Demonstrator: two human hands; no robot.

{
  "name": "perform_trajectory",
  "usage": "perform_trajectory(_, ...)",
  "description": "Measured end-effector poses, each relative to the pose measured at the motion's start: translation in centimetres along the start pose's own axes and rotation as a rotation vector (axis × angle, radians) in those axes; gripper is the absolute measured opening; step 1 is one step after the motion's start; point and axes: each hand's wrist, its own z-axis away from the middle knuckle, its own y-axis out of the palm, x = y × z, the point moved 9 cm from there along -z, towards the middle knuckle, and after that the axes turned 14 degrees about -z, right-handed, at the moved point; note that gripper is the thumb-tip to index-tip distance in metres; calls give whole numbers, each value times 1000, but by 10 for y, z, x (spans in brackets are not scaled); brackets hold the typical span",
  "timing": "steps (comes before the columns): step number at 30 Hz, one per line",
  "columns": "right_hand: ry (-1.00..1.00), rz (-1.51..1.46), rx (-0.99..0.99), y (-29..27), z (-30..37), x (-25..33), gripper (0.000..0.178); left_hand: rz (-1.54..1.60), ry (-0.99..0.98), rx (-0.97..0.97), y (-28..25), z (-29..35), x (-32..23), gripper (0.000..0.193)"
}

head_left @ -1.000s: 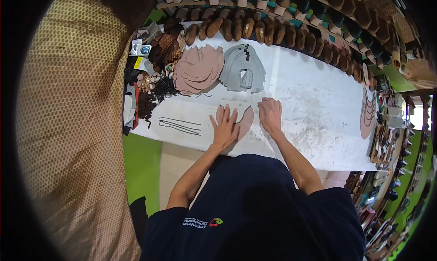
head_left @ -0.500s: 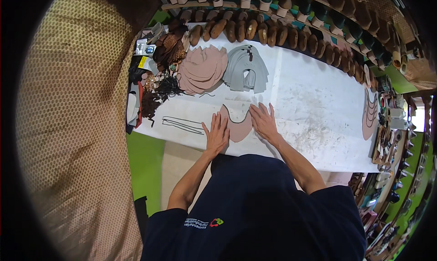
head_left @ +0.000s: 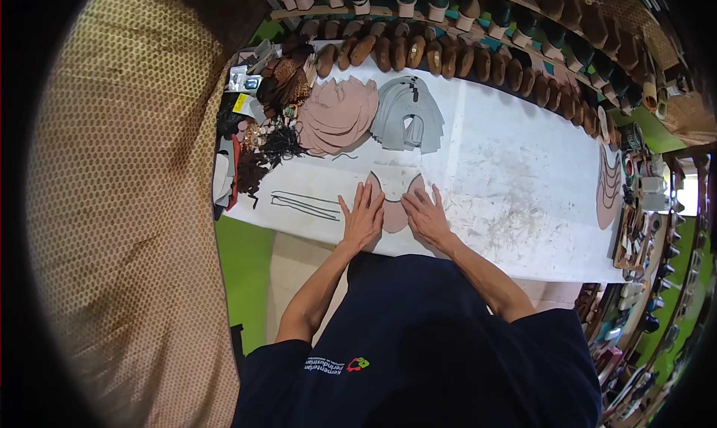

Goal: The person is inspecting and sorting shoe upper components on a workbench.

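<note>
A pink U-shaped shoe upper piece (head_left: pixel 395 217) lies flat on the white table, its inner curve edged with a dark strip. My left hand (head_left: pixel 364 217) rests on its left arm, fingers stretched out and slightly apart. On its right arm lies my right hand (head_left: pixel 426 215), also flat with extended fingers. Both hands partly cover the piece, whose two pointed tips show beyond the fingers. To the left of my left hand are several thin dark strips (head_left: pixel 305 204) laid side by side.
Farther back are a fanned stack of pink pieces (head_left: pixel 337 114) and a stack of grey pieces (head_left: pixel 408 113). Dark scraps and cords (head_left: pixel 278 146) clutter the left end. Brown shoe lasts (head_left: pixel 416 51) line the back edge, and more edged pink pieces (head_left: pixel 609 187) lie at the far right.
My right hand has slid left and slightly down along the upper piece's right arm. The piece's two tips now stand more upright and level. My left hand stays on its left side.
</note>
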Motion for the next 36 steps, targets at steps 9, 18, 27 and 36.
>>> perform_trajectory(9, 30, 2, -22, 25, -14, 23, 47, -19, 2, 14, -6, -24, 25, 58)
perform_trajectory(18, 131, 74, -119, 35, -28, 40, 46, -81, 123, 120, -2, -52, 39, 64)
perform_trajectory(27, 286, 120, -190, 37, -38, 46, 46, 12, 190, 57, 2, -54, 53, 71)
perform_trajectory(36, 397, 192, -281, 42, -68, 38, 48, -35, 276, 28, -2, -63, 56, 65)
